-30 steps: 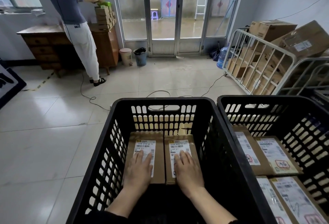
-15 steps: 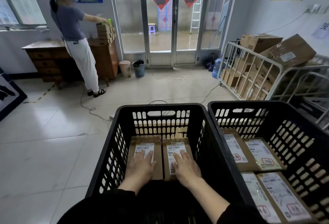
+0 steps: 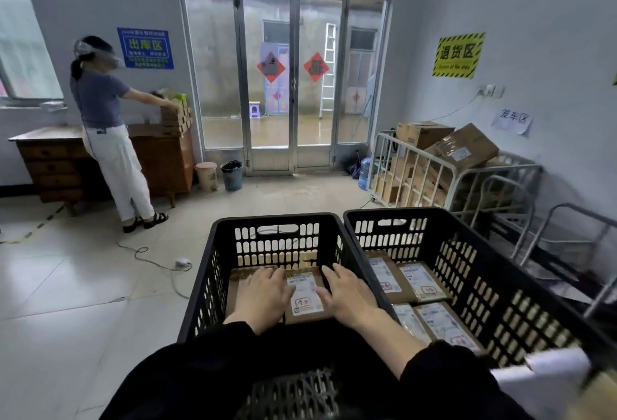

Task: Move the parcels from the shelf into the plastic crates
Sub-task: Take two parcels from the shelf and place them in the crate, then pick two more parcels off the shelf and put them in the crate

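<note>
Two black plastic crates stand side by side in front of me. In the left crate (image 3: pixel 213 269) lie two brown parcels with white labels, the right one (image 3: pixel 305 296) between my hands. My left hand (image 3: pixel 263 296) lies flat on the left parcel (image 3: pixel 235 289), fingers straight. My right hand (image 3: pixel 347 296) rests at the right parcel's right edge, fingers straight. The right crate (image 3: pixel 474 252) holds several labelled parcels (image 3: pixel 414 282). The shelf is not in view.
A person in a grey top (image 3: pixel 100 109) stands at a wooden desk (image 3: pixel 43 159) at the left, handling stacked boxes. Metal cage trolleys (image 3: pixel 420 166) with cardboard boxes stand at the right. A cable (image 3: pixel 147 259) runs across the tiled floor. Glass doors (image 3: pixel 290 85) are ahead.
My head has risen, so the crates sit lower in view. My right hand has slid from the right parcel's label to its right edge; the left hand stays on the left parcel.
</note>
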Demonstrator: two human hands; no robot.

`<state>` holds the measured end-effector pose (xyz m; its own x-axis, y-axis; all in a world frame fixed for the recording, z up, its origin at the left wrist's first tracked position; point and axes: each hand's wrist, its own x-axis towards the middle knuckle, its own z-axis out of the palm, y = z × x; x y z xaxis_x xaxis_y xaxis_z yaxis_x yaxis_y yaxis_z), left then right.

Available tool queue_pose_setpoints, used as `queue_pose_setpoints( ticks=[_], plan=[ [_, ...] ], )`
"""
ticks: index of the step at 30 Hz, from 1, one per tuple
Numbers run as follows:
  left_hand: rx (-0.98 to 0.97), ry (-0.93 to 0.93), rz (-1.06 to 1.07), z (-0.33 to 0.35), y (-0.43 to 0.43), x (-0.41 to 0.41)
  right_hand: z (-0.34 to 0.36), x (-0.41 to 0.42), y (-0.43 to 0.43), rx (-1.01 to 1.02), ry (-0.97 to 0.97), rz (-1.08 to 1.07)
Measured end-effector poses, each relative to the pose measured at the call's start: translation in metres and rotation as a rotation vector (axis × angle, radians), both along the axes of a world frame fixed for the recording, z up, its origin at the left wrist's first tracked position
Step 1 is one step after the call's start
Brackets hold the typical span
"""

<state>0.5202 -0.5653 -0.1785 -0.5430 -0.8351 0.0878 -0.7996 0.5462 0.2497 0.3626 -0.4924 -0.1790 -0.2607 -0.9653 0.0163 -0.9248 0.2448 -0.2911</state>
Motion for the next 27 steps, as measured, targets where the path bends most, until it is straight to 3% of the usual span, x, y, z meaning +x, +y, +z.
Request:
queue_pose_setpoints(
  ticks=[15,27],
  plan=[
    [-0.039,0.052,-0.321,0.014,0.170,-0.034,0.016,-0.015,0.226,-0.086,0.088,-0.306],
    [-0.200,-0.025,-0.672,0.012,0.303,-0.123,0.005,-0.067,0.415,-0.010,0.017,-0.763]
  ],
)
